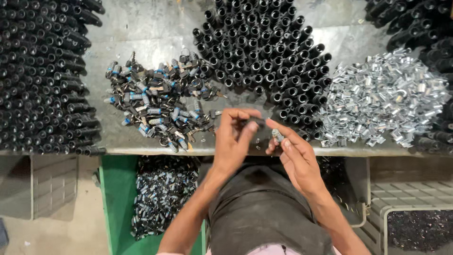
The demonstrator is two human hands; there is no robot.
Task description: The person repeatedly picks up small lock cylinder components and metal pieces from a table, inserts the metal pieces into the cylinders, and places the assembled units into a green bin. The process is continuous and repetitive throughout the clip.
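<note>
My left hand pinches a short black tube piece at the near edge of the metal table. My right hand holds a small silver-grey cylinder part between its fingertips, just right of the black piece. Both hands hover over the table's front edge, close together. Just beyond the hands lies a stack of black tubes with their open ends toward me.
A heap of small keyed parts with blue and silver bits lies left of the hands. Shiny metal clips are piled at right. More black tubes fill the left side. Below the table stands a green bin with small parts.
</note>
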